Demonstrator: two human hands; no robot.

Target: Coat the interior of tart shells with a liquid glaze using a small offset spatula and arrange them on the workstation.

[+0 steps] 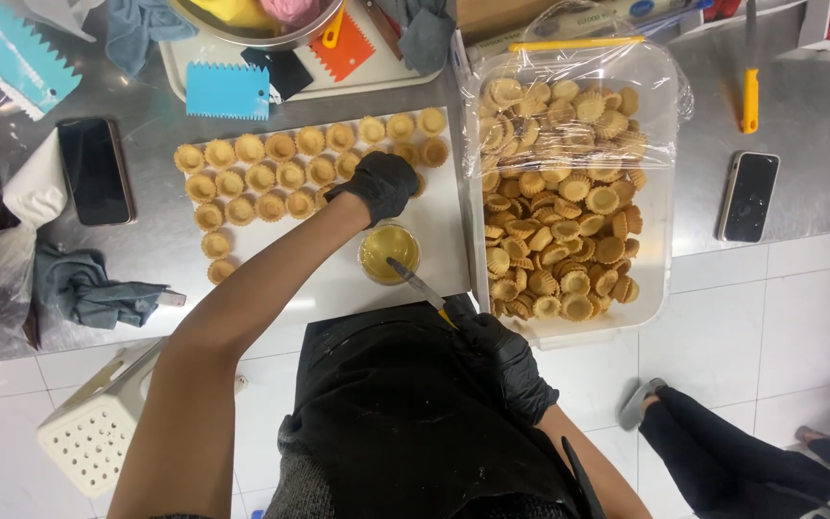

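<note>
My left hand (381, 183), in a black glove, reaches over the white board (439, 216) and closes on a small tart shell at the right end of the rows of tart shells (261, 178). My right hand (503, 356), also gloved, grips a small brush with a yellow handle (420, 285). The brush tip dips into a small cup of yellow liquid (388, 252) standing on the board near its front edge.
A clear plastic-lined tub (660, 240) full of tart shells stands right of the board. Two phones (95, 170) (749, 196), coloured scrapers (228, 91), cloths (88, 288) and a tray with a metal bowl (242, 34) lie around. Another person's legs (722, 452) are at the lower right.
</note>
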